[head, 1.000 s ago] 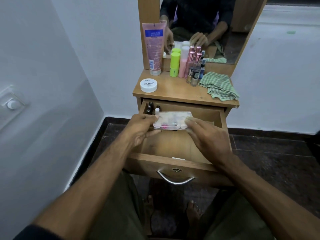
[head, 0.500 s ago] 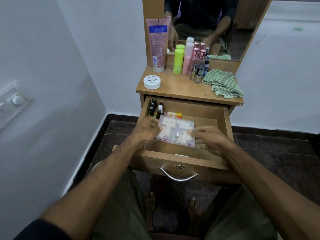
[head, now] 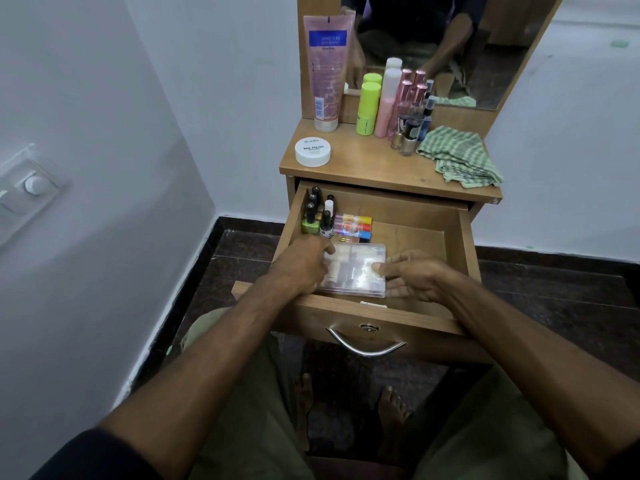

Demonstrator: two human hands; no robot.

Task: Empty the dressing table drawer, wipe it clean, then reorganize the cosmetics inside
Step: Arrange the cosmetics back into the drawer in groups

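The wooden drawer (head: 460, 251) is pulled out. A clear plastic case (head: 356, 271) of small cosmetics lies flat on its floor at the front left. My left hand (head: 301, 268) grips the case's left edge and my right hand (head: 412, 275) holds its right edge, fingertips on the lid. Behind the case, several dark and green nail polish bottles (head: 317, 216) stand in the back left corner. A row of coloured tubes (head: 353, 226) lies beside them.
On the tabletop (head: 377, 168) stand a pink tube (head: 327, 71), a white nail polish remover jar (head: 312, 151), a green bottle (head: 367, 107), a pink bottle (head: 387, 102), several small bottles (head: 410, 129) and a green checked cloth (head: 460, 155). Mirror behind, wall at left.
Both hands brought the clear case down from above the drawer and set it flat at the front left of the drawer floor. The nail polish bottles and tubes came into view.
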